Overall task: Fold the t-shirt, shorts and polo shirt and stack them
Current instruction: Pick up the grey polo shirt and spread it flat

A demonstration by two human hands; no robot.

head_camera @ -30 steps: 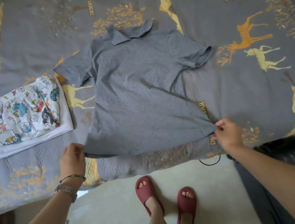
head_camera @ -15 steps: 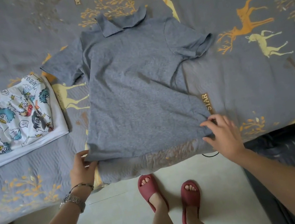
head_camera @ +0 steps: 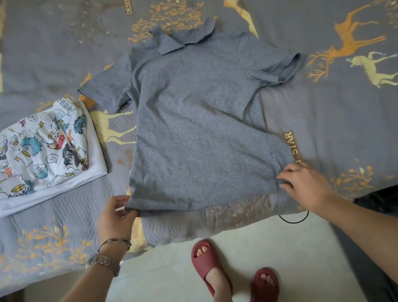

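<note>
Your grey polo shirt (head_camera: 198,124) lay spread flat on the bed (head_camera: 346,126), the collar pointing away from you and the hem close to the bed's near edge; both short sleeves were stretched out to the sides, and a soft crease ran down the right part of the body. Your left hand (head_camera: 116,220) grasped the left corner of the hem, the fingers curled round the edge of the cloth so that this corner stood a little raised from the cover; on that wrist you wore a metal watch (head_camera: 103,261) and a thin bracelet (head_camera: 114,242). Your right hand (head_camera: 303,183) rested on the right corner of the hem with the fingertips bent onto the fabric; it seemed to pinch the cloth, although the thumb was hidden under the hand.

To the left of the polo shirt, apart from it, the shorts (head_camera: 30,155) with a colourful cartoon print lay folded on top of the folded white t-shirt (head_camera: 49,193); the white cloth showed along the near and right side of that small pile.

The bed had a grey quilted cover with orange and yellow deer, trees and the words DESERT STAR; below its edge you stood on a pale floor (head_camera: 165,301) in dark red slippers (head_camera: 206,263); a thin black cord (head_camera: 295,220) hung under the edge near your right wrist.
</note>
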